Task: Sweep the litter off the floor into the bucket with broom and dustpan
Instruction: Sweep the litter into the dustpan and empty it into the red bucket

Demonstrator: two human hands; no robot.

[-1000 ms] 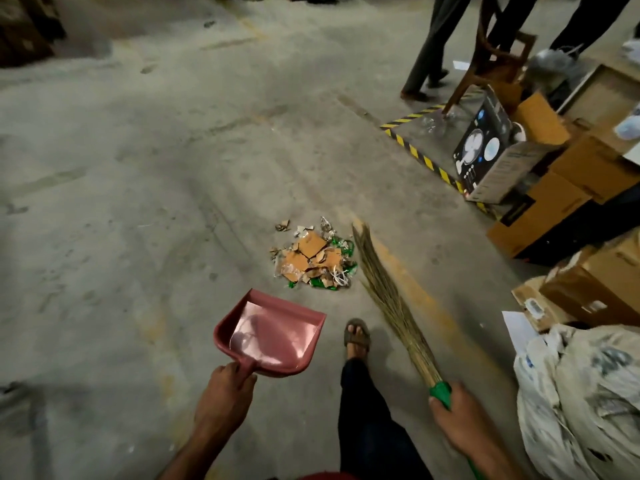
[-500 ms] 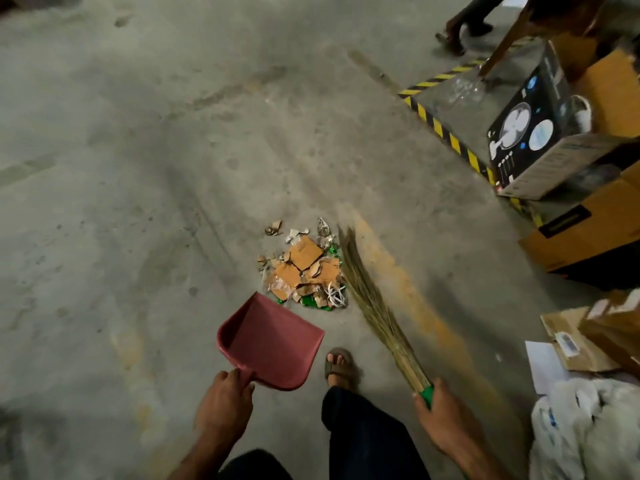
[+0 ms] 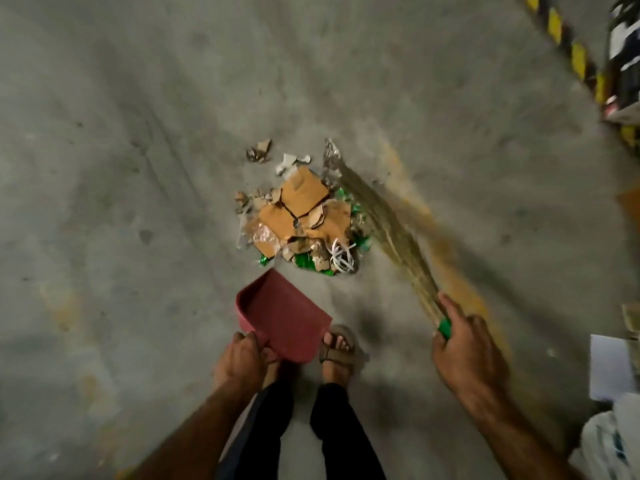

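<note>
Gripping the red dustpan [image 3: 282, 318] in the left hand [image 3: 239, 362], mouth tipped toward the litter pile [image 3: 299, 220]; right hand [image 3: 465, 355] clutches the broom [image 3: 388, 233], bristles alongside, ready to push. No bucket visible.

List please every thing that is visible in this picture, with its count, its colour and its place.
litter pile: one heap, brown card, green and white scraps, floor centre
stray scraps: a few, brown and white, beyond the pile
dustpan: one, red, near side of the pile
broom: one, straw with green grip, right of the pile
hazard tape: one strip, yellow and black, top right
boxes: count unclear, dark and white, right edge
paper sheet: one, white, lower right
sandalled foot: one plainly seen, beside the dustpan
left hand: grips the dustpan handle
right hand: grips the broom
</note>
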